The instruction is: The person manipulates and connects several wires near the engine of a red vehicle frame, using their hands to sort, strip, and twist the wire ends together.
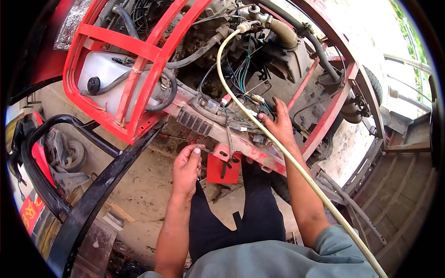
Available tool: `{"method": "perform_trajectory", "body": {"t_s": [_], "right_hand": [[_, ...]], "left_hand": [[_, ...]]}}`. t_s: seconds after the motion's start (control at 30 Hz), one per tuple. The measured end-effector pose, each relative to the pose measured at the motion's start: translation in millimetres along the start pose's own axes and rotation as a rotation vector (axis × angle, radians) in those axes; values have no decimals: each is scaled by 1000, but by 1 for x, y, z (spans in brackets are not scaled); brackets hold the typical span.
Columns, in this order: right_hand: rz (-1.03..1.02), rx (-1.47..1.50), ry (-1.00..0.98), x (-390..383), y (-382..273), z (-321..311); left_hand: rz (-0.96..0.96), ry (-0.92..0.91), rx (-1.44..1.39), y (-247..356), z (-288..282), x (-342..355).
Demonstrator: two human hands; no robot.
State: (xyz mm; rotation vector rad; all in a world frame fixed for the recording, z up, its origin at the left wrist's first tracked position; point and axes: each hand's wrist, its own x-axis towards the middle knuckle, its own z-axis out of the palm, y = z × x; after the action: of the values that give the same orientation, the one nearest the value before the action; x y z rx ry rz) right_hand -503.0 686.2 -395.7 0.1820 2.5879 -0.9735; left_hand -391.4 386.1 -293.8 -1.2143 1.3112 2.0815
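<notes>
1. Bar of black tube (97,199) slants up from the lower left, its upper end reaching the red cage.
2. Next, the red cage (120,42) surrounds a white tank (99,67) with a black cap (93,85); dark hoses run beside it.
3. The left hand (184,170) is raised just below the frame rail (252,155), near the rail's near edge. Its thumb and index finger are pressed together, the other fingers curled; I cannot tell whether anything thin lies between them.
4. A red plate (215,170) hangs under the rail, to the right of that hand, above the person's dark trousers (262,204).
5. Loose wires (242,74), some green, drop from the engine area towards the rail. Among them are a red connector (225,99) and a pale connector (257,98), the latter just left of the right hand's fingers.
6. A cream hose (336,213) runs from a pale fitting (244,27) down past the wires and across the right forearm to the lower right.
7. The right hand (279,124) reaches in by the wires, thumb and fingers spread apart; I cannot tell whether it touches a wire.
8. At far right stands a brown ribbed panel (394,194).
</notes>
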Motion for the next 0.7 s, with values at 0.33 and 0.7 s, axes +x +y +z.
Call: {"method": "perform_trajectory", "body": {"t_s": [0.33,0.7], "right_hand": [[111,-210,221,-116,62,-19],[148,-227,470,-125,61,16]], "left_hand": [[43,-133,286,-30,-55,-28],[-219,-260,301,-26,-74,-36]]}}
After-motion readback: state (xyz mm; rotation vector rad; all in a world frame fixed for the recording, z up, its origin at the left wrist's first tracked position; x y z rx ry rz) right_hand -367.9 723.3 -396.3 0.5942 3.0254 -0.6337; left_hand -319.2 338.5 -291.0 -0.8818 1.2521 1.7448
